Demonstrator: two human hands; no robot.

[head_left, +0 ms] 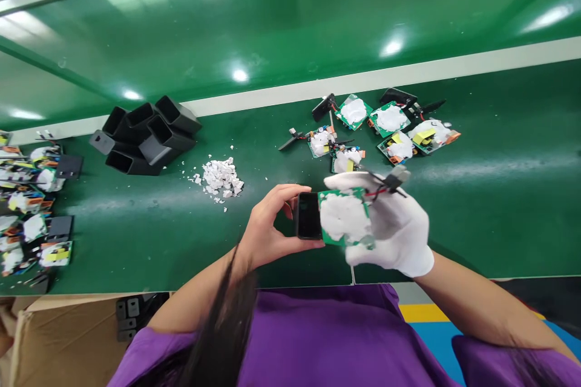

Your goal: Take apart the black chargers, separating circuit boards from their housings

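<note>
My bare left hand (267, 227) grips a black rectangular case (308, 216) from its left side, thumb and fingers along its edges. Its hollow opening faces me. My right hand (394, 230), in a white glove, holds a green circuit board (345, 216) coated with white filler. The board's left edge sits right against the case's right side; whether it reaches inside I cannot tell. Red and black wires and a dark connector (394, 179) stick up from the board over the gloved fingers.
Several filler-coated boards (391, 117) with wires lie beyond my right hand. Black empty cases (149, 133) are stacked at the back left, near a pile of white crumbs (221, 178). More boards (34, 227) crowd the far left. A cardboard box (72, 338) stands below the table edge.
</note>
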